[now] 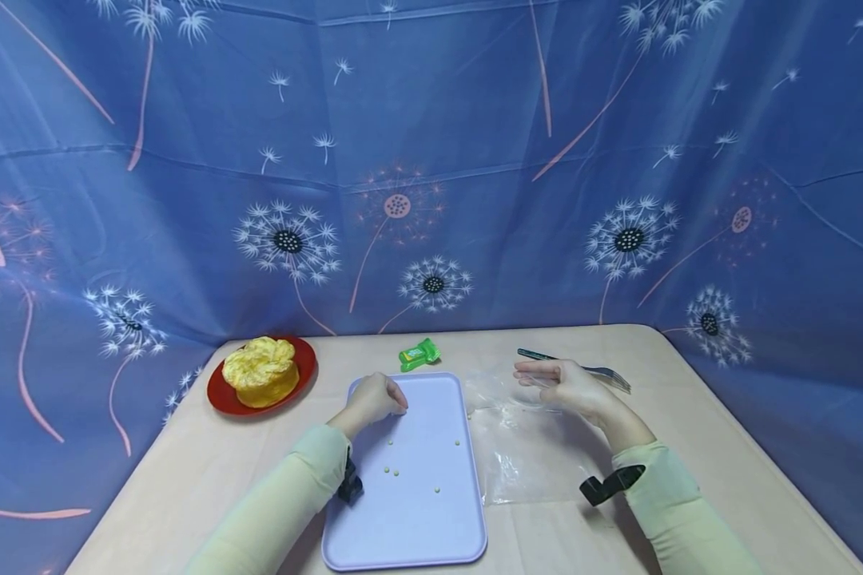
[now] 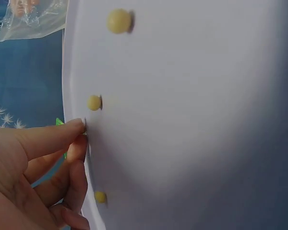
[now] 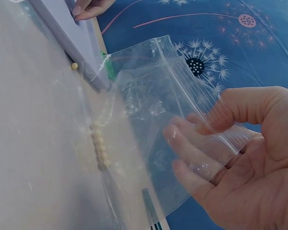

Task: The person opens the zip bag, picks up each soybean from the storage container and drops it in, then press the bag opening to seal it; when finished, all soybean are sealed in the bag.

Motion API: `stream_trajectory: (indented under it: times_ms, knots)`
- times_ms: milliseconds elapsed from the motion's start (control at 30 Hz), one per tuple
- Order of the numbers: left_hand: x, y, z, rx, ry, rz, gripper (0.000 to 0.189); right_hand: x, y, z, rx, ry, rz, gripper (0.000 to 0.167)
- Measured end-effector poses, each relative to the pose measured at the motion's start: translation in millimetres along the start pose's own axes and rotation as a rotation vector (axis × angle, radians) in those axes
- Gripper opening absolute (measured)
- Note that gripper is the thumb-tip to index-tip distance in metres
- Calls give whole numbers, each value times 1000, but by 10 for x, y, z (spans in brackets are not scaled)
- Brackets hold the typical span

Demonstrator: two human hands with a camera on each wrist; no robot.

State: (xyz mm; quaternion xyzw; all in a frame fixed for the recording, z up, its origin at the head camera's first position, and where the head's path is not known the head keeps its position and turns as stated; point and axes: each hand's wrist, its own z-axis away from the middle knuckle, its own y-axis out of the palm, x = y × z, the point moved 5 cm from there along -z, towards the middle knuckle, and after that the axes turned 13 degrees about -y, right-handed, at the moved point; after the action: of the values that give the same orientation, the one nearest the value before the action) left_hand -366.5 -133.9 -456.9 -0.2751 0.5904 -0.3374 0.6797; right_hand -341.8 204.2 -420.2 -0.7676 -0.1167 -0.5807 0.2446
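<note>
In the left wrist view, my left hand (image 1: 377, 397) reaches over the upper left of the lilac tray (image 1: 395, 543), its thumb and index tips close together; whether anything is between them is hidden. Several small yellow balls (image 2: 119, 20) lie loose on the tray. My right hand (image 3: 240, 158) holds the top of a clear zip bag (image 3: 144, 91) by its mouth, thumb on one side and fingers seen through the plastic. A row of yellow balls (image 3: 100, 146) shows through the bag's lower part. In the head view, the bag spreads across the table right of the tray.
A red plate (image 1: 304, 387) with a yellow cake-like thing (image 1: 262, 371) stands at the back left. Behind the tray lies a green packet (image 1: 419, 354). A dark-handled fork (image 1: 607, 372) lies beyond my right hand. One yellow ball (image 1: 469, 416) is just off the tray's right edge.
</note>
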Motion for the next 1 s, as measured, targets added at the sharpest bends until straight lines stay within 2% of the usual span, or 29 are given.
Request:
stream_trajectory:
  times_ms: [200, 500, 633, 800, 1000]
  knots:
    - [-134, -12, 4, 7, -9, 31, 11, -7, -10, 8, 0, 1, 10, 75]
    - [-712, -67, 36, -50, 79, 219, 4, -28, -18, -2, -4, 0, 1, 73]
    - [-929, -10, 52, -48, 91, 300, 4, -37, -14, -3, 1, 1, 8, 73]
    - [-1155, 83, 70, -30, 94, 332, 4, -29, -15, -1, -6, 8, 26, 71]
    - [-1335, 186, 56, -25, 150, 372, 5, -9, -13, -6, -18, 16, 39, 72]
